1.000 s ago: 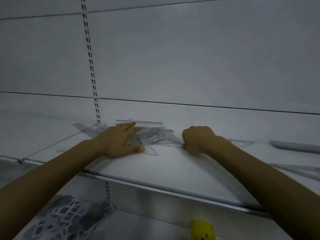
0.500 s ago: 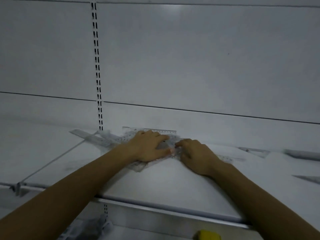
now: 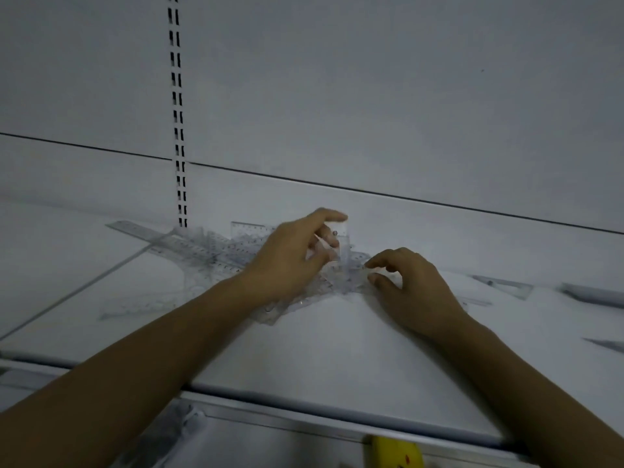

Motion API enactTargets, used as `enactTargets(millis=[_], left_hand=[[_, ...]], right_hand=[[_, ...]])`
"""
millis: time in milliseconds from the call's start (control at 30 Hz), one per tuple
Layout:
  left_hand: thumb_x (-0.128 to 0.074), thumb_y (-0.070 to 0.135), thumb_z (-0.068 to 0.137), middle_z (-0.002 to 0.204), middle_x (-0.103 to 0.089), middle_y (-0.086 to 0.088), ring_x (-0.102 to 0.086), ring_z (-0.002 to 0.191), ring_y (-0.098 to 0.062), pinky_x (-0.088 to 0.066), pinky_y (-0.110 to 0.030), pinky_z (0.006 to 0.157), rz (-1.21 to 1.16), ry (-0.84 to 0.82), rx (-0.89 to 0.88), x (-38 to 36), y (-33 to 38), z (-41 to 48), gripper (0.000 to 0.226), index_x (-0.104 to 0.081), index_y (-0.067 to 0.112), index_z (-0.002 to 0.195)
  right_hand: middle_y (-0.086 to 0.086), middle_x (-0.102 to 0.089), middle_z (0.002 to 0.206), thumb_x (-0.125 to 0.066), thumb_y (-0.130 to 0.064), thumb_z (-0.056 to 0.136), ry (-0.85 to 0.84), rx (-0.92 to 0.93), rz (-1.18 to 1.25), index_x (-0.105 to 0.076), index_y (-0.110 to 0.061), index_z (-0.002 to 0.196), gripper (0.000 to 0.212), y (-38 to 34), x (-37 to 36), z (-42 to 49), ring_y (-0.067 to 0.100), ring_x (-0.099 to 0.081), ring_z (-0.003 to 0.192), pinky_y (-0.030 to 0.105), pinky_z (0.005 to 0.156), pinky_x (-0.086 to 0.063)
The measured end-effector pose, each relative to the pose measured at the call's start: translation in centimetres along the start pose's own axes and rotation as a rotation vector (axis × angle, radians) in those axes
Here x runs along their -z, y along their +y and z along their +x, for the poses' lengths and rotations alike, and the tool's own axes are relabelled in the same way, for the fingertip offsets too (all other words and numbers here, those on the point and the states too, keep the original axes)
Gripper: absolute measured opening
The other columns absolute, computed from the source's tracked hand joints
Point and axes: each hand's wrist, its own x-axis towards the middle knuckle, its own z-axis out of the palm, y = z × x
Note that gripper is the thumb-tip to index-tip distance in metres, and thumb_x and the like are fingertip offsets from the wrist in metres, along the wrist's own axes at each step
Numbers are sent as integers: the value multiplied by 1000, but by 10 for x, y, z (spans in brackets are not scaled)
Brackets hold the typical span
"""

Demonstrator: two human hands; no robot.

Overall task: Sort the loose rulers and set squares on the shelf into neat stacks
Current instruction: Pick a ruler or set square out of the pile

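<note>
A loose heap of clear plastic rulers and set squares (image 3: 216, 251) lies on the white shelf (image 3: 320, 352) near its back wall. My left hand (image 3: 290, 258) is over the middle of the heap and grips a clear ruler (image 3: 341, 241), which it has tipped up on edge between thumb and fingers. Just to the right, my right hand (image 3: 405, 285) has curled fingers and pinches at the clear pieces at the heap's right end. One long ruler (image 3: 135, 229) sticks out to the left.
More clear set squares (image 3: 506, 285) and rulers (image 3: 594, 293) lie scattered at the right of the shelf. A slotted upright (image 3: 177, 130) runs up the back wall. Below the shelf's front rail (image 3: 304, 417) are a yellow object (image 3: 393, 452) and a netted bag (image 3: 169, 437).
My left hand has lifted off the heap and raised a ruler on edge. My right hand has opened from a fist and moved in to the heap's right end.
</note>
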Motion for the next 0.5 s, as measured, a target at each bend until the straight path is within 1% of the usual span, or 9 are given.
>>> enactTargets(millis=[67,100,167,233,300,333,400,433,500], left_hand=[[-66,13,85,86,-65,11,-59,72,-3,-48,-12,66,-49,111,1,2,3,1,41,-53,27,122],[-68,17,84,82,-65,12,-59,69,-4,-47,-12,63,-50,166,-2,4,4,2,34,-57,25,116],[-71,25,82,75,-66,11,-59,65,-8,-49,-19,63,-62,278,-2,8,4,3,18,-64,23,98],[-70,29,82,72,-65,11,-58,63,-10,-48,-20,62,-79,391,-6,11,4,6,10,-66,24,90],[-66,29,86,74,-62,14,-55,66,-5,-43,-11,60,-94,491,14,14,4,8,8,-67,24,91],[-62,29,89,77,-61,14,-55,68,-3,-41,-7,61,-115,528,42,17,4,9,9,-67,23,94],[-55,25,94,84,-60,10,-54,71,-2,-41,-5,61,-186,558,130,20,2,11,13,-64,21,103],[-51,20,95,84,-58,8,-53,69,-3,-41,-7,58,-230,552,182,21,1,11,16,-61,20,107],[-44,13,96,82,-53,7,-50,65,-7,-45,-17,56,-321,511,265,21,-1,11,24,-54,21,117]], right_hand=[[-2,-59,113,-60,-27,90,1,21,-3,-61,-22,114,25,0,-1,-1,15,-51,103,26,87,-38],[-2,-58,117,-63,-28,87,8,48,-1,-59,-21,117,30,-1,-2,-1,16,-52,106,28,89,-39],[-2,-55,125,-64,-38,82,-6,125,14,-55,-21,125,46,-5,-3,-1,17,-51,112,29,94,-38],[-2,-47,139,-52,-52,79,-72,194,5,-46,-23,136,64,-15,-5,1,16,-44,125,28,102,-30],[-2,-34,151,-39,-61,77,-155,257,-44,-33,-26,144,77,-25,-7,6,14,-32,136,30,111,-22],[-3,-31,153,-37,-62,77,-202,263,-68,-30,-27,146,78,-29,-8,10,13,-28,139,30,114,-19],[-4,-35,151,-43,-57,84,-283,241,-99,-32,-27,145,69,-33,-7,16,14,-32,137,29,113,-20],[-4,-40,147,-47,-54,88,-295,239,-115,-37,-27,143,62,-32,-8,18,14,-38,132,29,110,-25],[-4,-54,131,-50,-55,88,-230,252,-131,-51,-29,133,52,-27,-8,18,16,-50,116,33,99,-38]])
